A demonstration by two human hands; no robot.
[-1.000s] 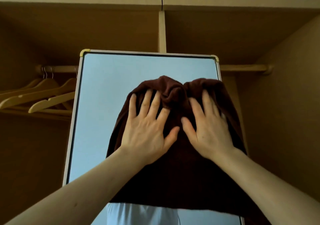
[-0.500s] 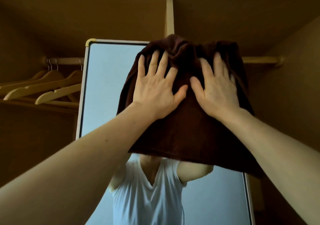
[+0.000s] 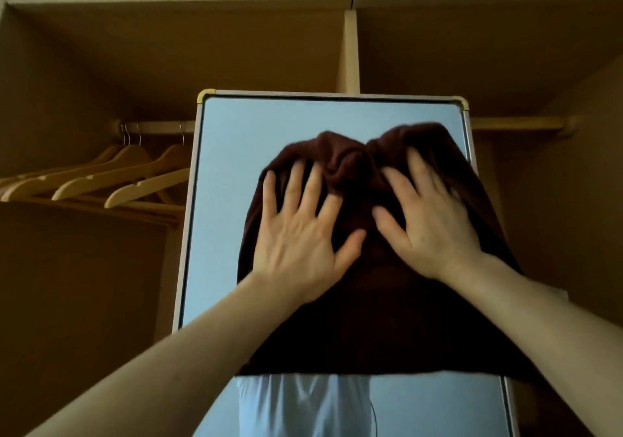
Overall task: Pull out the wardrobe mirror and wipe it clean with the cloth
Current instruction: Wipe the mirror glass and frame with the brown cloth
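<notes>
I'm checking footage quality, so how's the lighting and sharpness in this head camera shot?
Head view: dim, warm light leaves the wardrobe interior shadowy; the mirror is the brightest area, pale blue with no harsh glare; the right hand looks slightly motion-blurred on the brown cloth, the left hand a little sharper; wide-angle lens bends the hangers.

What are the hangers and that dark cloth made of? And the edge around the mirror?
The hangers look like pale, smooth wood with thin metal hooks. The cloth looks like soft, thick, dark brown fabric, maybe towelling; it bunches into folds under the left hand and right hand. The mirror is shiny glass. Its frame looks like pale metal or plastic, with yellowish corner caps; I can't tell which.
</notes>
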